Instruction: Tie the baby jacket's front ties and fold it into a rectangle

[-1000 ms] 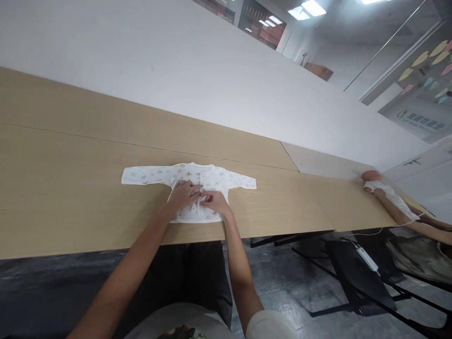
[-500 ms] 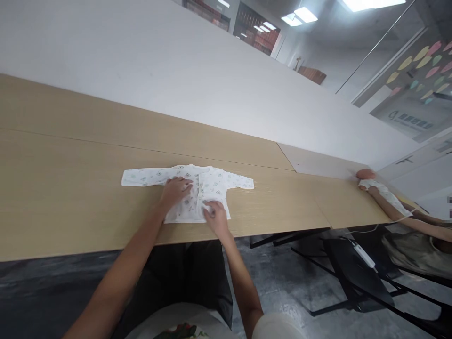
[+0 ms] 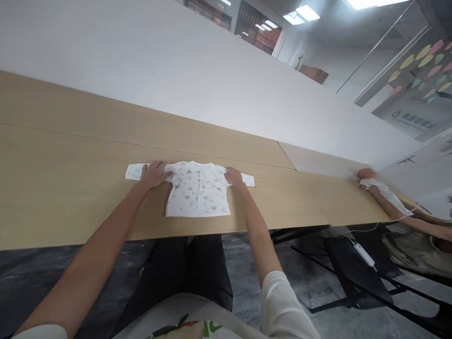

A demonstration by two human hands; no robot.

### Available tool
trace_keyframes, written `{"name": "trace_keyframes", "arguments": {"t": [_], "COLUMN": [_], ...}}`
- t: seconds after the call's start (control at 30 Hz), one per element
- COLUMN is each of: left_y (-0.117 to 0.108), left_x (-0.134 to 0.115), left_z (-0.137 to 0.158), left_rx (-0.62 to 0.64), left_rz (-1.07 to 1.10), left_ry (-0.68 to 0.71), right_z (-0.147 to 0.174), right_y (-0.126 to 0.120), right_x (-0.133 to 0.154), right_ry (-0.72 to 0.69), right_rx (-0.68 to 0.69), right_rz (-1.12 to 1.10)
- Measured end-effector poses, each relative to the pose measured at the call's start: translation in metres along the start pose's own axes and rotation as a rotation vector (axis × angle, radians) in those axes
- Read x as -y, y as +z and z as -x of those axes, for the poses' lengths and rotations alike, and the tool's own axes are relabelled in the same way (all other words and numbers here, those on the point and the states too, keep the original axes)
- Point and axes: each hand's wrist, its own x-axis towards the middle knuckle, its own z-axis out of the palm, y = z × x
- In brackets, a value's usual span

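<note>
A small white baby shirt [image 3: 196,193] with a scattered print lies spread face up on the wooden table [image 3: 70,197], its hem towards me. Both sleeves stretch out sideways. My left hand [image 3: 154,174] rests flat over the sleeve on the left, fingers extended, covering the part near the shoulder. On the other sleeve lies my right hand [image 3: 234,176], close to the shoulder, its fingers spread on the cloth. Neither hand grips the fabric as far as I can see.
A white wall [image 3: 141,80] runs along the table's far edge. Far right, another person's arm [image 3: 429,229] reaches to a doll [image 3: 367,174] in white clothing. Below it stand a black folding chair [image 3: 339,263] and a white power strip [image 3: 363,255].
Both hands have moved away from the shirt's front and outwards onto the sleeves. The front panels now lie flatter and in full view.
</note>
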Motion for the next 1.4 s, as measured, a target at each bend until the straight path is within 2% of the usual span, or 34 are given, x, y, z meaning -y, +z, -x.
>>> {"name": "trace_keyframes", "arguments": {"t": [0.1,0.23,0.43,0.57,0.63,0.73,0.87,1.03,1.1,1.17,1.27,1.4], "left_y": [0.000,0.002,-0.003,-0.002,0.005,0.019,0.030,0.028,0.028,0.030,0.038,0.046], "left_x": [0.010,0.020,0.025,0.003,-0.016,-0.038,-0.038,-0.032,-0.044,-0.062,-0.089,-0.101], "left_z": [-0.002,-0.003,-0.007,-0.003,0.004,0.014,0.019,0.017,0.021,0.027,0.040,0.054], "left_rx": [0.047,0.042,0.055,-0.017,-0.054,-0.047,0.003,0.003,-0.036,-0.061,-0.019,0.013], "left_rz": [-0.008,-0.027,-0.041,-0.033,-0.014,0.009,0.007,0.006,0.039,0.099,0.149,0.089], "left_ry": [0.030,0.071,0.072,0.063,0.135,0.252,0.320,0.332,0.349,0.425,0.546,0.531], "right_z": [0.005,0.015,0.014,0.008,0.007,0.007,0.008,0.011,0.013,0.016,0.019,0.020], "right_y": [0.009,0.019,0.015,0.018,0.024,0.033,0.034,0.026,0.028,0.034,0.047,0.057], "right_x": [-0.013,-0.027,-0.028,-0.012,-0.001,0.011,0.010,0.015,0.025,0.038,0.054,0.059], "right_ry": [-0.019,-0.061,-0.038,0.002,-0.014,-0.035,-0.047,-0.086,-0.135,-0.199,-0.282,-0.266], "right_rx": [-0.005,-0.029,-0.011,-0.061,-0.078,-0.065,-0.030,-0.066,-0.089,-0.088,-0.036,0.039], "right_rz": [0.041,0.039,0.023,0.036,0.039,0.028,0.035,0.100,0.131,0.140,0.127,0.104]}}
